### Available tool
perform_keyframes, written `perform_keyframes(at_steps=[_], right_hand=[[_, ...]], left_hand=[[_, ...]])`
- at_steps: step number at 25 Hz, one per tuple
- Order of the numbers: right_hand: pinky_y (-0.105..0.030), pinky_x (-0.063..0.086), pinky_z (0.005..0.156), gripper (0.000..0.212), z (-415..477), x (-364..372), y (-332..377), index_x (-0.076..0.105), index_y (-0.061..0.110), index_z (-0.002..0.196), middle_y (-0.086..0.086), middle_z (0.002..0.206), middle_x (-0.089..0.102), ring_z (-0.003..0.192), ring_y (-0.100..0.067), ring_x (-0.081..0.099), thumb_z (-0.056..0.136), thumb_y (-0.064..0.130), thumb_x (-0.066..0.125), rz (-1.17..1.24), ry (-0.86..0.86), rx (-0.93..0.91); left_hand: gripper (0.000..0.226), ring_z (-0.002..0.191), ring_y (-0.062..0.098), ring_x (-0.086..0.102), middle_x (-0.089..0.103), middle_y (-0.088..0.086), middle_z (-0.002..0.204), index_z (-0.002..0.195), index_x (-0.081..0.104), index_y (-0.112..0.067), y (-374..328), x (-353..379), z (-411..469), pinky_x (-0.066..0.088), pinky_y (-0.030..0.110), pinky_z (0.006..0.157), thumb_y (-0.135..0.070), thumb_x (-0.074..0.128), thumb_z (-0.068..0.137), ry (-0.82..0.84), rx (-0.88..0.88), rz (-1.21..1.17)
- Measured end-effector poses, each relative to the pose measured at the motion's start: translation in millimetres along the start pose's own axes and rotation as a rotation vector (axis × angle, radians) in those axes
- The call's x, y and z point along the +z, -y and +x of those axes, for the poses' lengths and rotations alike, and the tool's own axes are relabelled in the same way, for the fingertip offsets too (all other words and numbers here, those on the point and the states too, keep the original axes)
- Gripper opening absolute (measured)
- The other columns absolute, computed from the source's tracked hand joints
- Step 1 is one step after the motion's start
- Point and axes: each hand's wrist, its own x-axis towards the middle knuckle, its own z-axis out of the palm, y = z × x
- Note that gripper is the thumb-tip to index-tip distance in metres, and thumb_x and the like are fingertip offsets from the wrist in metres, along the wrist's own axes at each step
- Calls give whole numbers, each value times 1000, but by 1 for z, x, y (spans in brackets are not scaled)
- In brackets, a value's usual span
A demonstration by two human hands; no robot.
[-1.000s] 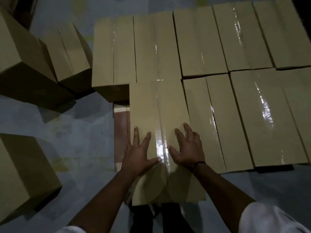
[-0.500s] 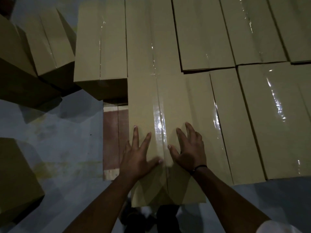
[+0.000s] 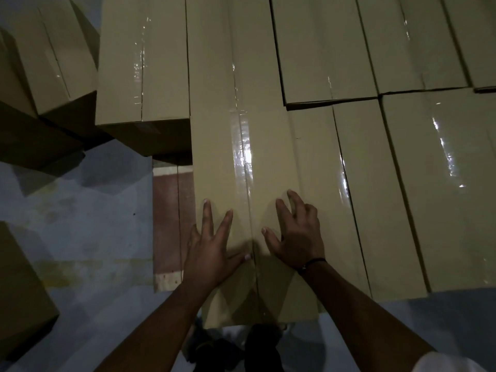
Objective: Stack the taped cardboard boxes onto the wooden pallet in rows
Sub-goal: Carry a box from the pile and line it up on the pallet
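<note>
Left hand [image 3: 212,253] flat on front box [image 3: 241,157], fingers spread; right hand [image 3: 298,237] beside it, fingers spread, slightly arched, gripping nothing; box lies on pallet [image 3: 171,210], far end at rear box [image 3: 230,49], near end sticking out past right neighbour [image 3: 357,197]. Likely best: push evenly either side of tape seam, keep long edge tight to neighbour. Versus one second ago: box slid deeper, rear gap closed; hands on same spot.
</note>
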Motion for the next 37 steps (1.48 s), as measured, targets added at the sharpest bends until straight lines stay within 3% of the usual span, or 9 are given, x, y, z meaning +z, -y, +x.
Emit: perform_keyframes(at_steps=[8, 13, 19, 24, 27, 29, 32, 37], right_hand=[[-51, 51, 87, 82, 20, 2, -6, 34, 18, 152, -14, 161, 22, 128, -40, 35, 84, 58, 57, -144, 187, 25], [-56, 42, 95, 82, 3, 7, -8, 34, 15, 154, -17, 163, 22, 134, -43, 36, 87, 57, 55, -207, 166, 0], [-58, 19, 119, 85, -51, 4, -15, 17, 19, 159, -18, 166, 5, 152, -41, 6, 91, 57, 52, -159, 300, 0], [-57, 16, 121, 98, -105, -5, -36, 11, 20, 160, -16, 167, -3, 153, -39, -2, 86, 57, 62, -93, 400, -74], [-52, 5, 123, 113, -129, -13, -43, -6, 23, 160, -12, 164, -23, 151, -35, -19, 82, 61, 66, -149, 522, -110], [-49, -2, 123, 111, -138, -18, -45, -15, 23, 158, -11, 160, -33, 149, -33, -27, 87, 50, 67, -183, 568, -122], [-52, 6, 124, 97, -143, -21, -42, -14, 17, 158, -14, 161, -30, 150, -36, -23, 93, 10, 56, -216, 565, -140], [-56, 19, 121, 89, -145, -11, -43, -6, 12, 159, -21, 164, -17, 151, -43, -10, 94, 3, 54, -252, 528, -148]], left_hand=[[113, 152, 49, 7, -39, 6, 161, 161, 1, -39, 5, 17, 18, 25, 60, 119, -80, 62, 76, 38, 4, 89], [112, 149, 54, 9, -43, 3, 159, 159, -7, -43, 1, 16, 15, 27, 60, 118, -79, 61, 78, 94, -25, 103], [112, 144, 56, 23, -36, 8, 162, 157, -14, -41, -12, 16, 7, 40, 59, 108, -75, 61, 82, 86, -109, 130], [117, 138, 55, 35, -43, 10, 158, 155, -23, -38, -20, 27, -23, 43, 57, 104, -74, 61, 82, 115, -185, 106], [129, 131, 53, 46, -48, 11, 154, 151, -30, -36, -16, 36, -45, 47, 55, 100, -79, 64, 75, 161, -163, 132], [134, 123, 52, 53, -51, 13, 152, 150, -34, -35, -13, 40, -58, 51, 54, 96, -82, 65, 71, 180, -135, 151], [140, 117, 53, 56, -55, 15, 148, 150, -34, -32, -13, 40, -73, 55, 53, 90, -80, 70, 69, 225, -124, 171], [143, 124, 50, 54, -47, 16, 154, 156, -24, -31, -10, 35, -97, 55, 51, 92, -51, 88, 70, 300, -78, 202]])
